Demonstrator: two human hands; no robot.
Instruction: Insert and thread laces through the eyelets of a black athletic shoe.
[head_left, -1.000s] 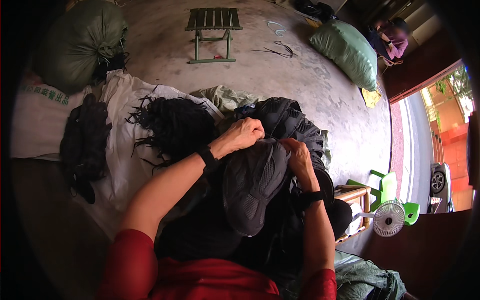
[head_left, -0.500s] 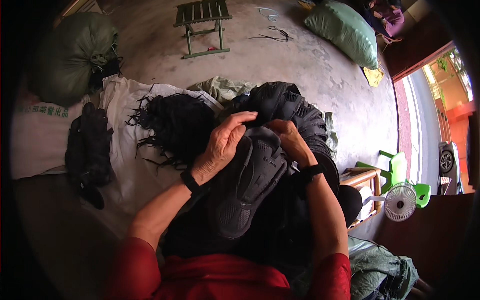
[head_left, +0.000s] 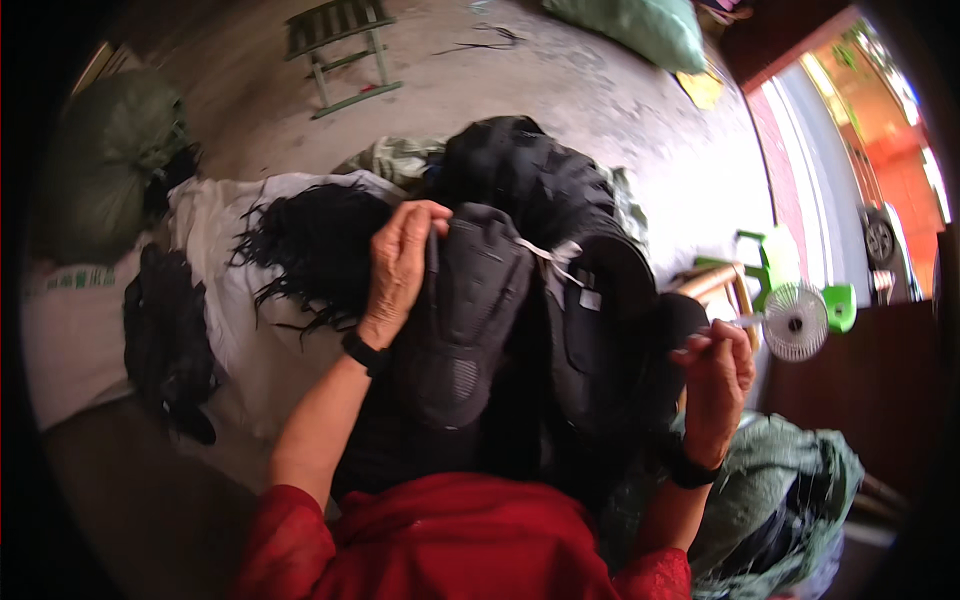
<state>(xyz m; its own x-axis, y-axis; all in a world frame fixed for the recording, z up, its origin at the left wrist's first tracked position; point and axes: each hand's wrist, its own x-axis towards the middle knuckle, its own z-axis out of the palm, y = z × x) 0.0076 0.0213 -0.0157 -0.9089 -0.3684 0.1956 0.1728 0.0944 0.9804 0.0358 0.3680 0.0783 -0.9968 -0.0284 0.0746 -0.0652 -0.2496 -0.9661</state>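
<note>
The left hand [head_left: 398, 268] lies curled over the upper left edge of a dark cap [head_left: 462, 320], fingers closed on its cloth, holding it up over the lap. The right hand [head_left: 716, 372] is well off to the right of the cap, fingers bunched together, pinching what looks like a thin pale thread [head_left: 545, 255] that runs from the cap's top toward that hand (its far end is too fine to follow). Each wrist carries a black band.

Right of the cap, touching it, a heap of more dark caps [head_left: 560, 250] is piled. Left of the cap a tangle of black fringe [head_left: 310, 245] rests on a white cloth [head_left: 245, 330], and beyond that a black bundle [head_left: 165, 340] lies on the floor. Right of the cap, past the pinching hand, stands a small white fan [head_left: 795, 322] on a green base. Above the cap, across the concrete floor [head_left: 600, 110], sits a green folding stool [head_left: 340, 45]; a stuffed green sack [head_left: 105, 160] lies up to the left.
</note>
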